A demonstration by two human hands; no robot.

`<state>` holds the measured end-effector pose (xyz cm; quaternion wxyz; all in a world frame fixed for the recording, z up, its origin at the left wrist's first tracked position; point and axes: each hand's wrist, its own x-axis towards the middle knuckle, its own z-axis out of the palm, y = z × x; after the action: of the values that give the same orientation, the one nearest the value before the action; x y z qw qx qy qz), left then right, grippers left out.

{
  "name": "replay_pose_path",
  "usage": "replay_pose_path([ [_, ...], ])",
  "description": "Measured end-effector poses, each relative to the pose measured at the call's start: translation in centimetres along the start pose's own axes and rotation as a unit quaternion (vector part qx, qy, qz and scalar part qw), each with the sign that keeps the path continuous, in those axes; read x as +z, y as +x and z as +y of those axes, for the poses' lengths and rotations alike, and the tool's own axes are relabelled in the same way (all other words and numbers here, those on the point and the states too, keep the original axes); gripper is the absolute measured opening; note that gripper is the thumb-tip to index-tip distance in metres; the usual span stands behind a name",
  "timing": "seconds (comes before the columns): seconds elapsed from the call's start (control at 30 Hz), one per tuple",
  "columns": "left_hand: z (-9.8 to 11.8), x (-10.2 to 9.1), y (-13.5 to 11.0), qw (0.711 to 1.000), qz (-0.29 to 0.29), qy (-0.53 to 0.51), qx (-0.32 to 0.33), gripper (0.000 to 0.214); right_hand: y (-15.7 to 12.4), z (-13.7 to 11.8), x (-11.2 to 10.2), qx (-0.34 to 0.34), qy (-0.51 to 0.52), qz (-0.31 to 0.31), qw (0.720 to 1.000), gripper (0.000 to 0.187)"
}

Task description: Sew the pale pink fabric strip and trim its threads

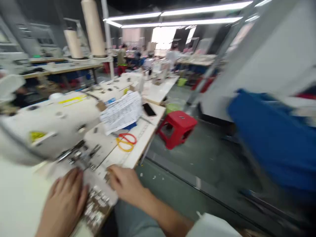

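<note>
Head view: my left hand [64,200] lies flat, fingers extended, on pale cloth [100,181] before the sewing machine's [70,115] presser area, presumably keeping it level. My right hand [123,181] curls at its edge, probably guiding; I cannot tell whether it grips.

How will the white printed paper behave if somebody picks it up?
The paper would probably flop when lifted, since it already bends unevenly. It is likely light for its size, as its edges look thin.
</note>
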<state>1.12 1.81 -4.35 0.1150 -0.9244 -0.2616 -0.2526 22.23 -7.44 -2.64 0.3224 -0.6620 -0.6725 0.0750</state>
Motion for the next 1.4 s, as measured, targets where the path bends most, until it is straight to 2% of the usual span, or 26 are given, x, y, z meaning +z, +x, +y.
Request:
replay_pose_path([
  [0.07,1.2,-1.1,1.4,0.996,-0.044,0.062,-0.042,0.032,0.0,0.2,-0.3,0.002,0.036,0.005,0.999,0.018],
  [0.13,1.3,-1.4,2.2,0.990,-0.094,0.079,-0.070,0.036,0.5,0.7,-0.4,-0.003,0.066,0.003,0.998,0.026],
  [0.3,1.1,-2.0,2.2,0.979,-0.158,0.073,-0.107,0.044,1.2,1.1,-0.3,-0.023,0.089,-0.017,0.996,0.023],
  [0.47,1.4,-2.3,2.2,0.978,-0.167,0.047,-0.120,0.044,1.1,0.8,-0.4,-0.020,0.070,-0.020,0.997,0.021],
  [0.67,1.4,-2.2,2.2,0.976,-0.176,0.046,-0.122,0.045,1.0,1.4,-0.1,-0.010,0.102,-0.036,0.994,0.024],
  [0.8,1.4,-2.4,2.3,0.974,-0.187,0.040,-0.123,0.046,0.5,1.4,0.0,0.020,0.120,-0.055,0.991,0.031],
  [0.93,1.3,-2.6,2.4,0.975,-0.182,0.036,-0.126,0.046,0.3,0.7,-0.1,0.058,0.134,-0.034,0.989,0.038],
  [1.0,1.2,-2.6,2.5,0.976,-0.176,0.037,-0.125,0.046,0.3,0.3,0.0,0.056,0.135,-0.019,0.989,0.038],
  [1.1,0.9,-2.4,2.5,0.977,-0.169,0.037,-0.128,0.046,0.6,0.1,0.3,0.014,0.136,-0.007,0.991,0.032],
  [1.3,0.2,-2.2,2.7,0.977,-0.148,0.005,-0.155,0.042,2.2,-1.1,1.4,-0.154,0.182,-0.007,0.971,0.021],
  [1.4,-0.2,-1.9,2.8,0.974,-0.138,-0.015,-0.178,0.039,3.2,-2.1,2.3,-0.213,0.154,-0.006,0.965,0.020],
])
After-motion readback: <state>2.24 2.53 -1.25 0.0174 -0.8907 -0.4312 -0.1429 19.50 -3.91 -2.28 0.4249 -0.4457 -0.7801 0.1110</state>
